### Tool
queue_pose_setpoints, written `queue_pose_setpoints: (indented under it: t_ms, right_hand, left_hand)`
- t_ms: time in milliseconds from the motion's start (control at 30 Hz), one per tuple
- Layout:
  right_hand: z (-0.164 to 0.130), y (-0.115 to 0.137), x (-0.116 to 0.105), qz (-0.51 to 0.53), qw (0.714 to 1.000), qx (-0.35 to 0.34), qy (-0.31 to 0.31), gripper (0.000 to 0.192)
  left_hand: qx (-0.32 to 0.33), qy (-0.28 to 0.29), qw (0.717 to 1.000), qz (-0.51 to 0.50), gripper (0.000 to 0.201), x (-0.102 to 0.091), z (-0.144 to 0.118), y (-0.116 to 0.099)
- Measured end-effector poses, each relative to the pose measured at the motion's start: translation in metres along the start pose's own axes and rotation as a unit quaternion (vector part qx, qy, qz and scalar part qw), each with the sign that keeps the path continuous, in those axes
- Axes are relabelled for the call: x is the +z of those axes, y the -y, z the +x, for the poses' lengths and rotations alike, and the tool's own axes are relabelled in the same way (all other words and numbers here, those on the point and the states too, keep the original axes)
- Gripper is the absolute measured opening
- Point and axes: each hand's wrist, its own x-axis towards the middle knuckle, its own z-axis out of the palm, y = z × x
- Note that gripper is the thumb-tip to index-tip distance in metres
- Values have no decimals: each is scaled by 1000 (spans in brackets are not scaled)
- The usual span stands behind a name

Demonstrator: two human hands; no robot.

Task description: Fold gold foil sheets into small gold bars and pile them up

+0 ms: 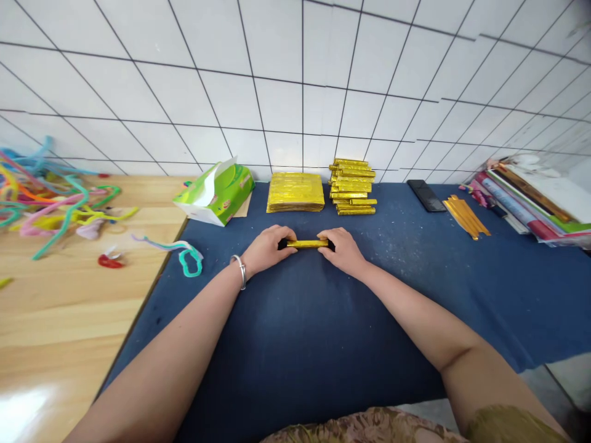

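A thin roll of shiny gold paper (307, 244) lies crosswise low over the blue cloth. My left hand (270, 248), with a silver bangle at the wrist, pinches its left end between thumb and fingers. At the right end, my right hand (344, 251) grips it the same way. Beyond the hands sits a flat stack of gold paper sheets (295, 192). To the right of that stack, several similar gold rolls (353, 186) are piled up near the tiled wall.
A green tissue box (226, 192) stands back left. Colourful fuzzy stems (69, 206) and a red object (110, 261) lie on the wooden table (92, 314). A black phone (425, 195), gold-orange strips (466, 216) and stacked books (530, 203) are on the right.
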Motion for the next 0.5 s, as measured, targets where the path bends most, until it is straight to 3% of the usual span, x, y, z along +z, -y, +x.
queue_pose_setpoints:
  t_ms: [233,500]
  right_hand:
    - [-3,2,-1,-20,999,-39,-15,28]
    - [-5,2,-2,-6,999,-39,9,22]
  left_hand:
    - [15,-47,999,18,11,5,0,-7]
    - [23,-13,1000,-12,14,7,0,-11]
